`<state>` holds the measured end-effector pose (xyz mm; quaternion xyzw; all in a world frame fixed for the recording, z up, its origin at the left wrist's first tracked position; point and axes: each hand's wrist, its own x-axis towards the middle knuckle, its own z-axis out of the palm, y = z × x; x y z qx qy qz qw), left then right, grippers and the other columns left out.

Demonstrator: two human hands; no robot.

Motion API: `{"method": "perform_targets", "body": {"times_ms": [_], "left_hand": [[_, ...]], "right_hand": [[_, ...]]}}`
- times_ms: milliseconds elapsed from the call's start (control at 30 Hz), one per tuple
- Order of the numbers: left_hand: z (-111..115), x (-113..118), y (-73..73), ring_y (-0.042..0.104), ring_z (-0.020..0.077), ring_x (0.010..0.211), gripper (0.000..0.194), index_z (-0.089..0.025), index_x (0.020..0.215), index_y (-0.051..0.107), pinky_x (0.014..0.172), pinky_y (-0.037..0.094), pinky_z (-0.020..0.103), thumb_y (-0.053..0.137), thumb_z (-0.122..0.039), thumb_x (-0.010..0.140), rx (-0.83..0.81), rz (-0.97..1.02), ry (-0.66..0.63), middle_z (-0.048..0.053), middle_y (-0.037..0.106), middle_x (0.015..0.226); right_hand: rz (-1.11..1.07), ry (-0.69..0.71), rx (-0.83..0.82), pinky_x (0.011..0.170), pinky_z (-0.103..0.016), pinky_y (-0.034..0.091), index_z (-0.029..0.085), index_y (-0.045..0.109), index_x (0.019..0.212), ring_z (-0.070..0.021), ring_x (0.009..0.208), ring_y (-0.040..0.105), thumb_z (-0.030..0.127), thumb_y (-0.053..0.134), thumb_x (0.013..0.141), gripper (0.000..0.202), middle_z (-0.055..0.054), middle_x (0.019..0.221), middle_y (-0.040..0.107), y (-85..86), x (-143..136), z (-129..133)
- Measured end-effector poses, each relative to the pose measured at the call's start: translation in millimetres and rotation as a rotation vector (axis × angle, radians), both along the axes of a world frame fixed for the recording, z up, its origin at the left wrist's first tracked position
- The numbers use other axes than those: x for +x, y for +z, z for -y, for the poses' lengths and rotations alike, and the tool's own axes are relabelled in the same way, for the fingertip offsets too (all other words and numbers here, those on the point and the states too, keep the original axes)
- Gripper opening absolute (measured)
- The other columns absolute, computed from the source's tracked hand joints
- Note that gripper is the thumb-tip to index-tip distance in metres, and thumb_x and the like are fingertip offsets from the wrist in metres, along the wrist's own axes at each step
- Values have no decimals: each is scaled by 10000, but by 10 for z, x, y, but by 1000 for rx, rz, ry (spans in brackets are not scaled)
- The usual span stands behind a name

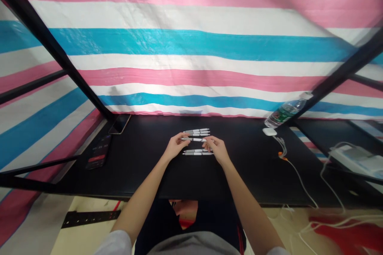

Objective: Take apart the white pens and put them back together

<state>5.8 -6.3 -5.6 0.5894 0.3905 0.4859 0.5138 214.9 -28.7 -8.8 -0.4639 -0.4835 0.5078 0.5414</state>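
Observation:
Between my two hands a white and grey pen (196, 140) lies level, its left end pinched by my left hand (176, 145) and its right end by my right hand (216, 148). Just beyond it, a group of similar pens (196, 132) rests side by side on the black table (191, 179). On the near side lie further pens (197, 152), roughly parallel, their right ends partly covered by my right hand's fingers.
At the left are a phone (99, 152) with a lit screen and another phone-like device (120, 124). A plastic bottle (284, 112) stands back right, beside a white charger (269, 132) with cables. Black frame posts and striped sheeting (191, 44) border the table.

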Motion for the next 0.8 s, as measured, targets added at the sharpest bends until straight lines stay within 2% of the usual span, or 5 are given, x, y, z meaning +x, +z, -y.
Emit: {"method": "perform_targets", "body": {"times_ms": [100, 267, 367, 533, 800], "left_hand": [[-17, -9, 1, 593, 121, 632, 413, -141, 1011, 673, 577, 477, 240, 683, -478, 772, -23, 0, 61, 45, 659, 771], [-22, -58, 21, 477, 81, 503, 447, -143, 658, 609, 489, 383, 211, 607, -567, 799, -96, -86, 150, 6, 564, 573], [-18, -61, 29, 477, 79, 521, 404, -143, 703, 619, 495, 374, 210, 668, -540, 758, -83, -50, 106, -2, 564, 597], [-22, -44, 28, 505, 86, 569, 426, -148, 941, 637, 500, 375, 208, 725, -501, 718, -82, 36, 49, 5, 593, 689], [-5, -46, 37, 467, 70, 543, 405, -135, 780, 626, 497, 359, 202, 656, -539, 769, -126, -17, 33, 6, 571, 668]], "right_hand": [[-27, -21, 13, 430, -236, 387, 172, 700, 812, -114, 478, 523, 556, 684, 728, 393, -42, 617, 670, 5, 6, -9], [-50, -29, 24, 443, -238, 395, 170, 701, 817, -116, 498, 534, 546, 689, 735, 384, -40, 620, 667, -4, 24, -17], [-60, -49, 31, 442, -237, 387, 172, 698, 818, -118, 497, 534, 544, 688, 736, 381, -36, 615, 663, -21, 38, -23], [-48, -71, 29, 437, -236, 379, 170, 691, 824, -120, 493, 531, 557, 674, 736, 397, -35, 610, 655, -35, 49, -32], [-64, -69, 43, 454, -226, 378, 170, 688, 837, -100, 472, 501, 540, 682, 743, 383, -3, 561, 620, 21, 45, -1]]}}
